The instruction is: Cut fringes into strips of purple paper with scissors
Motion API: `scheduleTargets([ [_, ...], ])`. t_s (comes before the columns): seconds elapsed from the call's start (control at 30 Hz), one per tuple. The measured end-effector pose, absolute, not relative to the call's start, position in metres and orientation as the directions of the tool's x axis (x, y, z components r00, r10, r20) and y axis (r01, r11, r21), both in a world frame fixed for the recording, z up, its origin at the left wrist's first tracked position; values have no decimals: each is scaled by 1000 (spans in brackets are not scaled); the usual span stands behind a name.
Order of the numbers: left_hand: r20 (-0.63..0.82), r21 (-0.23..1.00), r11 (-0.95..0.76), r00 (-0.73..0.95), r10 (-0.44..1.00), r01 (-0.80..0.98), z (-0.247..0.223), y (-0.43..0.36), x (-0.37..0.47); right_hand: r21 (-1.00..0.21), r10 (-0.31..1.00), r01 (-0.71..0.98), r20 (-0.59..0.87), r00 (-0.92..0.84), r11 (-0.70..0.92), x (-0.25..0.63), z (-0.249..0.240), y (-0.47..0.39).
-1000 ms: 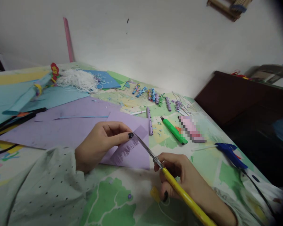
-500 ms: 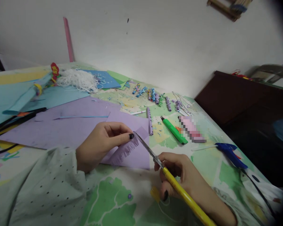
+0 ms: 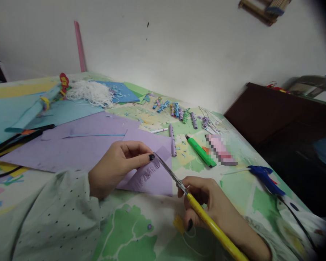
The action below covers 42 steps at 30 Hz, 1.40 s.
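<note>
Between thumb and fingers, my left hand (image 3: 119, 165) pinches a small purple paper strip (image 3: 149, 170) whose lower edge is cut into a fringe. My right hand (image 3: 206, 197) is closed around yellow-handled scissors (image 3: 199, 208), with the blades pointing up and left. The blade tips meet the strip right beside my left thumb; whether they are parted is hard to make out. Below the strip lies a larger sheet of purple paper (image 3: 163, 185). Just past it rests a rolled purple paper tube (image 3: 172, 140) with dark marks.
A green utility knife (image 3: 201, 150) and a blurred pink item (image 3: 221, 148) lie to the right, with a blue glue gun (image 3: 266, 179) beyond. Several small decorated paper rolls (image 3: 176, 110) sit near the wall. White string (image 3: 89, 92) is heaped at the back left, near a light-blue paper tube (image 3: 29, 112).
Both hands keep nearly the same place and grip. The fringed strip's lower end has shifted slightly, and the view has moved a tiny amount.
</note>
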<state>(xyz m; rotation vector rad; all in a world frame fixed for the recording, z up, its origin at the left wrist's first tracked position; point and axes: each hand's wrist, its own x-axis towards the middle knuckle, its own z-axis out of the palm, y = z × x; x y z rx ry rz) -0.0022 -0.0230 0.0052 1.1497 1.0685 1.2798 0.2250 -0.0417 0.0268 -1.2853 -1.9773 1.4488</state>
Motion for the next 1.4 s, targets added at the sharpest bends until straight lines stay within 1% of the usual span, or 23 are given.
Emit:
scheduleTargets([
  [0.13, 48, 986, -45, 18, 999, -160, 4, -23, -3, -892, 839, 446, -189, -511, 71, 224, 26, -40],
  [0.4, 24, 990, -21, 19, 1000, -138, 4, -22, -2, -915, 829, 404, -226, -512, 0, 227, 25, -41],
  [0.47, 36, 992, -38, -21, 999, -121, 7, -21, -2, -918, 826, 395, -231, -514, -11, 227, 25, -41],
  [0.57, 66, 996, -73, -134, 989, -48, 13, -22, -1, -937, 828, 348, -205, -522, -13, 225, 25, -40],
  [0.63, 71, 997, -71, -207, 976, 8, 16, -23, -2, -948, 832, 318, -192, -521, -20, 224, 26, -38],
  [0.7, 56, 998, -52, -236, 970, 21, 18, -24, -4, -953, 840, 303, -189, -509, -31, 224, 26, -36],
  [0.8, 24, 998, -33, -188, 982, -46, 18, -24, -5, -960, 843, 273, -190, -502, -54, 227, 26, -35],
  [0.93, 12, 977, -37, -120, 993, -208, 14, -22, -6, -977, 819, 202, -173, -546, -71, 235, 23, -33],
  [1.0, 8, 955, -43, -120, 993, -295, 14, -22, -6, -984, 813, 168, -147, -563, -62, 238, 21, -33],
  [1.07, 4, 937, -49, -132, 991, -345, 15, -23, -6, -986, 814, 161, -129, -566, -44, 238, 20, -33],
  [1.17, 11, 935, -54, -122, 992, -350, 20, -25, -6, -981, 819, 191, -143, -556, -41, 236, 21, -35],
  [1.27, 26, 948, -54, -91, 995, -315, 23, -27, -6, -978, 816, 203, -154, -557, -46, 232, 23, -37],
  [1.4, 70, 962, -94, -102, 992, -255, 23, -28, -5, -979, 822, 203, -145, -551, -36, 230, 24, -39],
])
